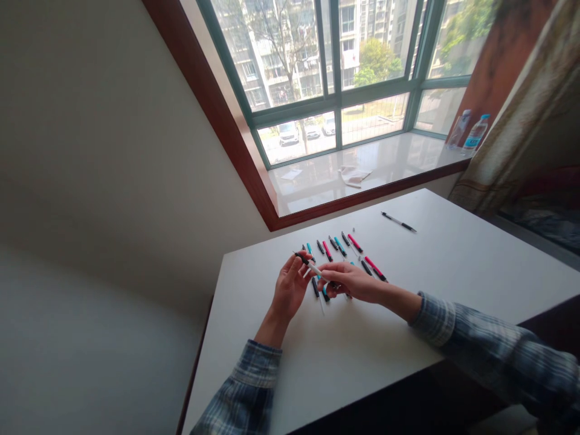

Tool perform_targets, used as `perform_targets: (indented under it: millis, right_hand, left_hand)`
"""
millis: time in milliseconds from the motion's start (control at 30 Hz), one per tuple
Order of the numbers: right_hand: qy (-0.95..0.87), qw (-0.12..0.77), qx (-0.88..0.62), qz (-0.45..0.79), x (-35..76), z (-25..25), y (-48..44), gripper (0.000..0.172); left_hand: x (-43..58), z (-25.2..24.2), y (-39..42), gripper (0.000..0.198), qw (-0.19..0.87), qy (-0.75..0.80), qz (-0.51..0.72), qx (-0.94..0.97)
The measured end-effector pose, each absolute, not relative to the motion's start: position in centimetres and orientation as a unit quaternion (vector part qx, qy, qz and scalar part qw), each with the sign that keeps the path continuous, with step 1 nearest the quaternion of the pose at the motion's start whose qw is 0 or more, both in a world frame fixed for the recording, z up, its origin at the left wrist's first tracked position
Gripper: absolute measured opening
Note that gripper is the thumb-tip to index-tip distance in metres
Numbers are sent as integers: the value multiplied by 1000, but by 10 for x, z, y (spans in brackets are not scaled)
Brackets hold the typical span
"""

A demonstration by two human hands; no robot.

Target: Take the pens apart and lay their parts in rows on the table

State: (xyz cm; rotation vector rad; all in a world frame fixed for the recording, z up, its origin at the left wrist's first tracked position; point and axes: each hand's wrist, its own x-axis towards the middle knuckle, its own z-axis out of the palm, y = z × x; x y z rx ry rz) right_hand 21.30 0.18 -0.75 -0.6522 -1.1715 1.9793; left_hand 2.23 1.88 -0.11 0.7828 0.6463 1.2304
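Observation:
Between my two hands is a pen (314, 267) with a white barrel and a black grip, tilted with its tip toward the upper left. My left hand (290, 287) pinches it at the black grip end. The fingers of my right hand (347, 280) close on the white barrel at its other end. Beneath and beyond the hands lie several pen parts, among them a red and black piece (375, 268), another red piece (355, 243), a blue piece (338, 241) and a black piece (316, 287). My hands hide some of these parts.
A whole black-and-white pen (399, 222) lies apart on the white table (453, 260), toward the back right. Behind the table, the window sill (317, 187) bears a crumpled plastic wrapper (356, 175) and two plastic bottles (475, 133). A curtain (512, 127) hangs at the right.

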Motion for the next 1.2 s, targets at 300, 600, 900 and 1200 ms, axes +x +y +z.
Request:
perform_targets:
  millis: [300,600,900,1200]
  right_hand:
    - [-420,373,-256,786,211,-4,-2,38]
    - [-441,380,-251,773,207,-2,-7,36]
    - [-435,414,-216,770,206,-8,-5,39]
    - [-463,417,-270,734,207,-7,-3,38]
  left_hand:
    - [25,0,16,26,675,300,546,397]
    - [28,-1,14,32,651,308,519,460]
    - [28,-1,13,41,675,302,507,443]
    - [27,-2,14,31,648,315,520,459]
